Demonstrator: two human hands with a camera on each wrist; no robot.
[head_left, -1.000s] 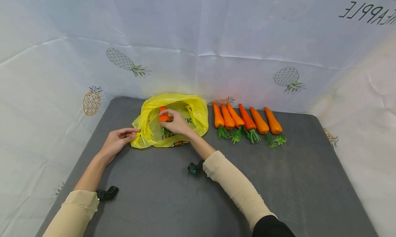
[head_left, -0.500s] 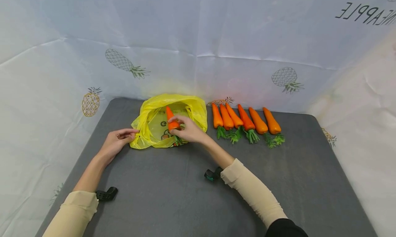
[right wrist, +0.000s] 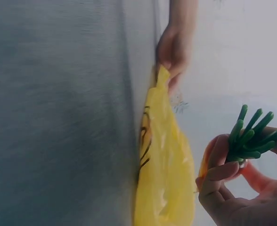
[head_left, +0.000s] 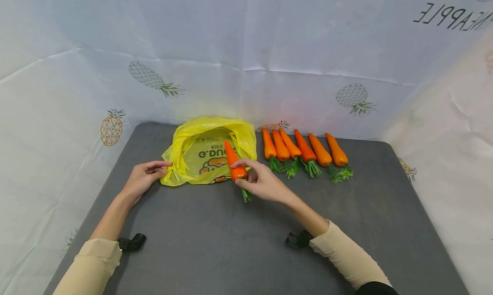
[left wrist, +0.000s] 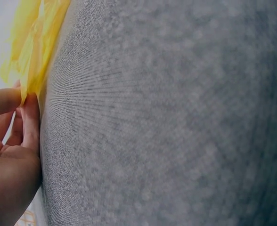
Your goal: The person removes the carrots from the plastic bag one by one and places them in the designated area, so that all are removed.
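My right hand (head_left: 263, 181) holds an orange carrot (head_left: 236, 166) by its thick end, over the front right rim of a yellow plastic bag (head_left: 246, 143). The carrot's tip points away from me, and its green stalks (right wrist: 251, 136) stick out past my fingers in the right wrist view. The bag lies with its mouth spread wide, printed letters showing on its inner side. At the bag's left edge my left hand (head_left: 140, 177) pinches a bit of the plastic (left wrist: 30, 70) between thumb and fingers, resting low on the table.
Several carrots with green tops, among them a redder carrot (head_left: 305, 147), lie in a row right of the bag. The dark grey table (head_left: 200, 243) meets a white cloth (head_left: 300, 42) printed with pineapples behind and at the sides.
My right hand has lifted the carrot out of the bag's middle and moved right and toward me, over its front right rim. The left hand has stayed at the bag's edge.
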